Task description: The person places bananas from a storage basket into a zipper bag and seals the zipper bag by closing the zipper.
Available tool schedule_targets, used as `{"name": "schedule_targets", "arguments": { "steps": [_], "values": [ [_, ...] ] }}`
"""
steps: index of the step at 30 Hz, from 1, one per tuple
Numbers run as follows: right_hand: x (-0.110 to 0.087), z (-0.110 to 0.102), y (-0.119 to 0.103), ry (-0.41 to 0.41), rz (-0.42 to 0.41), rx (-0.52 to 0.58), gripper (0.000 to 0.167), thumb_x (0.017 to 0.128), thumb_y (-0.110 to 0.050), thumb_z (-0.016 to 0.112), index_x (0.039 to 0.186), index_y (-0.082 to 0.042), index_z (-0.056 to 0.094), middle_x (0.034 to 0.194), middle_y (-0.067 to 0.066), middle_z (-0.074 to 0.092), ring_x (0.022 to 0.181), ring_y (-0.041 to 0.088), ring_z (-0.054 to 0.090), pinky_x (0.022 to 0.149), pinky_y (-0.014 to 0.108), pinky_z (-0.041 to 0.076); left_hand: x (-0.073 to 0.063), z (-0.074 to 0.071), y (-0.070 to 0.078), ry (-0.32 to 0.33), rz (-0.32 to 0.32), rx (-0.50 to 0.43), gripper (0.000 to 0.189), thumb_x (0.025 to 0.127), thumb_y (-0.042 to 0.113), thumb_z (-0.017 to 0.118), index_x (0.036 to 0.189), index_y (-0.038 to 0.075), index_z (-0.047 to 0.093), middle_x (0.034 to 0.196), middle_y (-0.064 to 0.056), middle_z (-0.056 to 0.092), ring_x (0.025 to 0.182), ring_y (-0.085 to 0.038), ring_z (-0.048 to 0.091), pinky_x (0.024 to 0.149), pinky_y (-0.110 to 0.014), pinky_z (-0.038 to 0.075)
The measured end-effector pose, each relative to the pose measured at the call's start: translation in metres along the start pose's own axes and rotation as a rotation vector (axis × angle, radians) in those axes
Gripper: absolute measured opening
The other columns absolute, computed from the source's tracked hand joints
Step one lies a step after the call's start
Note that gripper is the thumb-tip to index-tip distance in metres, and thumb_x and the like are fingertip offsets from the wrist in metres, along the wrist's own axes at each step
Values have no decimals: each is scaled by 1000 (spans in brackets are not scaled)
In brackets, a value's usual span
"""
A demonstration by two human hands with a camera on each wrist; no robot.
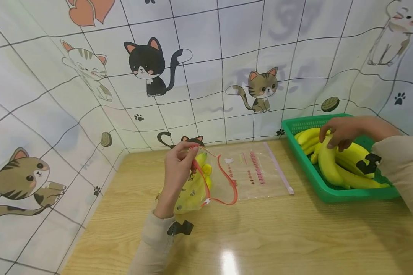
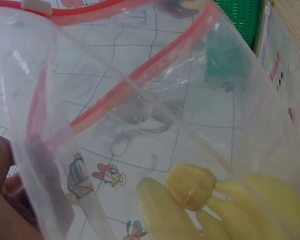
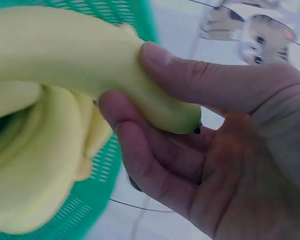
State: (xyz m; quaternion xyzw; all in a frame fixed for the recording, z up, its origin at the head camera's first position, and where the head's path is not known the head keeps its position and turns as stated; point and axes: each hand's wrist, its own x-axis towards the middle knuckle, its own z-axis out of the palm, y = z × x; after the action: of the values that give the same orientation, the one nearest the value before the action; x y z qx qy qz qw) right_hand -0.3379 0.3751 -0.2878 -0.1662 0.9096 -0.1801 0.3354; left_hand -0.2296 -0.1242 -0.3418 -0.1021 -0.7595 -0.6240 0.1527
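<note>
My left hand [image 1: 179, 166] pinches the red-edged rim of a clear zip bag [image 1: 189, 193], whose mouth gapes toward the right. Inside the bag lie yellow bananas [image 2: 230, 205], seen through the plastic in the left wrist view. Over the green basket [image 1: 325, 194], my right hand [image 1: 344, 131] grips a single banana [image 1: 327, 164] near its tip, thumb on one side and fingers on the other, as the right wrist view [image 3: 165, 100] shows. More bananas [image 1: 354, 156] lie in the basket beneath and beside it.
A flat clear bag with a pink slider strip [image 1: 278, 168] lies on the wooden table [image 1: 261, 233] between the open bag and the basket. Behind the table hangs a white gridded sheet [image 1: 206, 76] printed with cartoon cats.
</note>
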Motion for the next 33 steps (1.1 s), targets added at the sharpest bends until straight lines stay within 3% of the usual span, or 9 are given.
{"name": "schedule_targets", "arguments": {
  "steps": [5,8,11,16,21,25,28,33],
  "values": [
    [-23,-13,-11,105,-19,-66,42,101,-12,64,135,11,53,101,8,71,78,21,71,69,33,61,1,0,0,0,-13,-6,15,102,19,66,113,12,73,54,-1,56,42,-16,50,41,-24,35],
    [-33,-16,-19,186,-18,-144,40,101,-13,65,135,7,56,93,5,71,72,17,68,66,31,59,1,1,0,-2,-16,-10,16,102,19,66,113,11,73,54,-1,58,42,-17,50,40,-24,35],
    [-40,-16,-29,312,-24,-228,38,101,-13,65,135,1,59,88,4,72,69,15,66,63,29,57,0,1,-1,-4,-20,-12,19,102,19,66,115,8,72,54,1,59,42,-18,51,40,-24,35],
    [-48,-11,-48,552,-17,-307,36,100,-15,65,133,0,65,93,7,76,69,15,69,60,31,55,0,1,0,-7,-17,-6,19,102,20,66,115,8,73,54,1,59,42,-18,52,40,-23,35],
    [-55,-8,-74,695,-12,-347,39,101,-21,67,136,-3,63,83,2,74,66,15,63,57,30,48,-2,0,2,2,-34,-7,18,102,21,66,114,10,73,54,1,59,43,-17,51,41,-23,36],
    [-63,0,-99,825,-77,-381,38,96,-16,72,133,-8,67,92,10,74,69,18,56,55,27,43,-2,-1,2,6,-31,4,15,102,22,66,112,13,73,54,1,59,43,-17,51,41,-24,36],
    [-69,7,-117,906,-162,-387,39,92,-11,75,130,-12,70,105,14,73,76,19,59,57,22,45,-1,-1,3,6,-25,12,14,102,22,66,111,15,74,54,1,58,43,-17,51,41,-24,35],
    [-79,22,-146,996,-326,-346,43,86,-3,81,127,-15,72,119,15,72,78,7,63,63,10,48,-1,0,3,10,-28,9,16,102,21,66,113,13,74,54,1,58,42,-17,51,40,-24,35]
  ]
}}
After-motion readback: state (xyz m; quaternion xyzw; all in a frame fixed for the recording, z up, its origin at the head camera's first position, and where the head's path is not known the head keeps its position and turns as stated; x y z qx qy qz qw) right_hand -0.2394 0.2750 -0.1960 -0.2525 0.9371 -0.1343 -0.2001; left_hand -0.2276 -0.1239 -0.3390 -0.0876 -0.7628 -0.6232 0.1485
